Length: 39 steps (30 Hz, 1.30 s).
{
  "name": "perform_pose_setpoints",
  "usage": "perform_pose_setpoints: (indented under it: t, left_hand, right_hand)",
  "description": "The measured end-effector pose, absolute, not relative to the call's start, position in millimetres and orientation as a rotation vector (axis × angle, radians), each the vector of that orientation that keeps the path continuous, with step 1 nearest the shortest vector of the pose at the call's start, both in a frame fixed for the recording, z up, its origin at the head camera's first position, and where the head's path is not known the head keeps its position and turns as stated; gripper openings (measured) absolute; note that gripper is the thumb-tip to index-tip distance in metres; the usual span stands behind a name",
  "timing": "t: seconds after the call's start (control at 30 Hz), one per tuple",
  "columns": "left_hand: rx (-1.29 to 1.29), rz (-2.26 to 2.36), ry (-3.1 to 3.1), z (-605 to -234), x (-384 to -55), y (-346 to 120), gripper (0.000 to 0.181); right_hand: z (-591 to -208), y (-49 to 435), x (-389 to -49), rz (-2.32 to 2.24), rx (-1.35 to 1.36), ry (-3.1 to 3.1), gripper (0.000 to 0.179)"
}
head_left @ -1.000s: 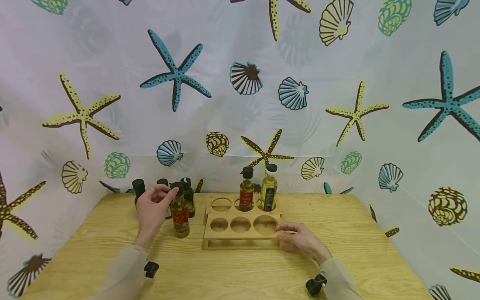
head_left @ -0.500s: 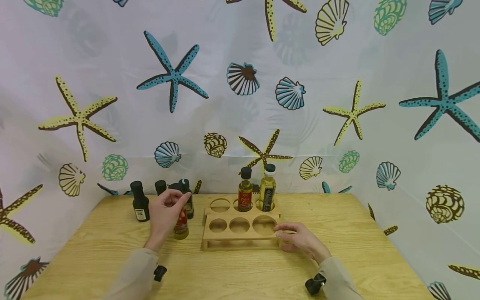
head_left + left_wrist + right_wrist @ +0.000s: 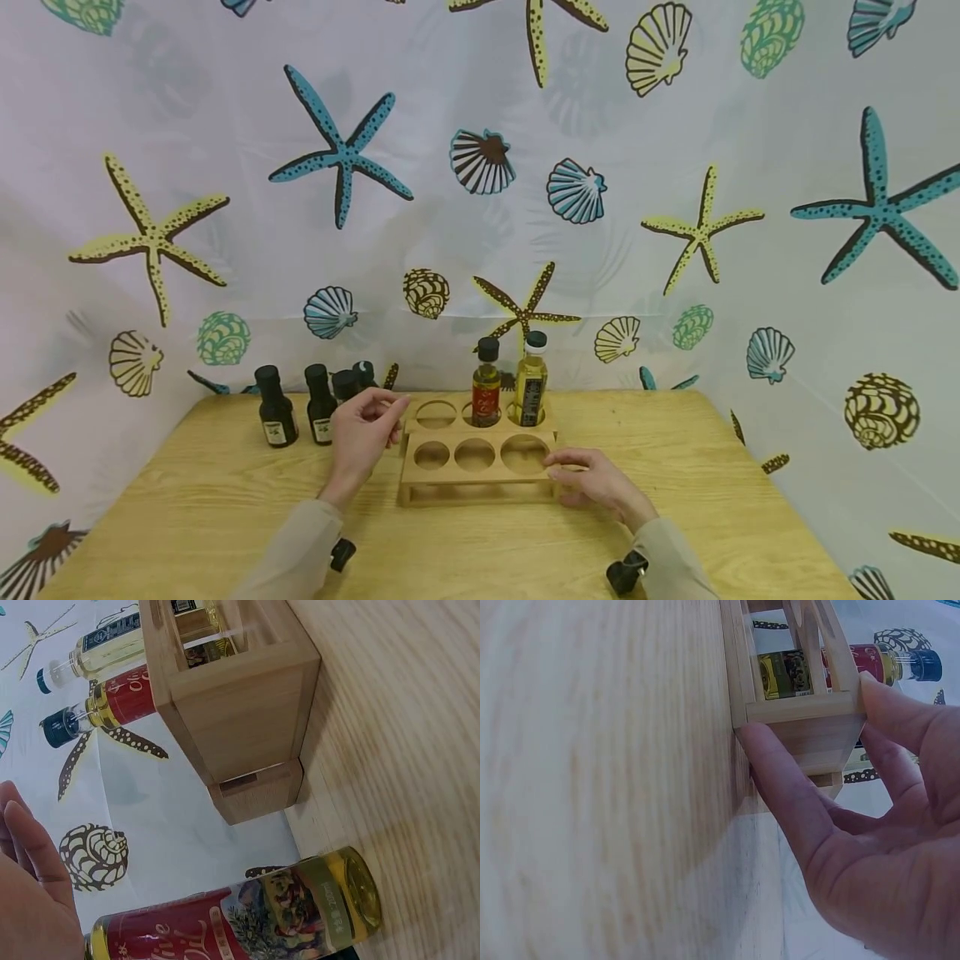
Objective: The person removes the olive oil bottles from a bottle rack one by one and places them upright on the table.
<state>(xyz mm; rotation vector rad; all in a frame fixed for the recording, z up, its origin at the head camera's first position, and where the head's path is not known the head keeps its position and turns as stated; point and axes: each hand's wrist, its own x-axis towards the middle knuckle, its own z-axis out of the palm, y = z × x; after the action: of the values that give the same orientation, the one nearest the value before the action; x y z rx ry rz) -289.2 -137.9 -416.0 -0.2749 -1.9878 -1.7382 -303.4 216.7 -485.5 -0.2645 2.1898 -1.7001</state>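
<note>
My left hand (image 3: pixel 363 435) has loosely bent fingers between the bottles and the two-tier wooden bottle rack (image 3: pixel 480 480), its fingertips close to the rack's left end. Just behind it stands an olive oil bottle (image 3: pixel 289 911) with a red label; in the head view only the black cap (image 3: pixel 346 384) shows, the body being hidden by the hand. My right hand (image 3: pixel 596 483) holds the rack's right end, one fingertip on the upper edge and another digit at the lower corner. In the back tier sit a red-labelled oil bottle (image 3: pixel 486 396) and a yellow oil bottle (image 3: pixel 532 392) with a dark label.
Two dark bottles with pale labels, one at the far left (image 3: pixel 277 412) and one beside it (image 3: pixel 322 410), stand on the wooden table (image 3: pixel 480 550). Another dark-capped bottle (image 3: pixel 363 375) is mostly hidden behind my left hand. A patterned curtain (image 3: pixel 480 225) rises along the back edge.
My left hand has moved rightward from the olive oil bottle's cap, across its front, toward the rack. The bottle stays standing. My right hand keeps its place on the rack; the head view shifts slightly.
</note>
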Motion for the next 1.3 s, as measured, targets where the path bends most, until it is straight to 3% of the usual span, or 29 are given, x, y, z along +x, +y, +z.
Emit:
perform_pose_setpoints:
  t: [0.43,0.83,1.3]
  left_hand:
    - [-0.181,-1.768,-2.028,-437,-323,-130,0.026]
    - [-0.150,-1.770,-2.084,-439,-339,-112,0.019]
    - [-0.163,-1.896,-2.260,-437,-363,-91,0.024]
  right_hand:
    - [-486,217,-305,-1.706,-0.273,2.187,0.044]
    - [-484,217,-303,-1.702,-0.261,2.197,0.044]
    - [-484,215,-302,-1.714,-0.254,2.196,0.044]
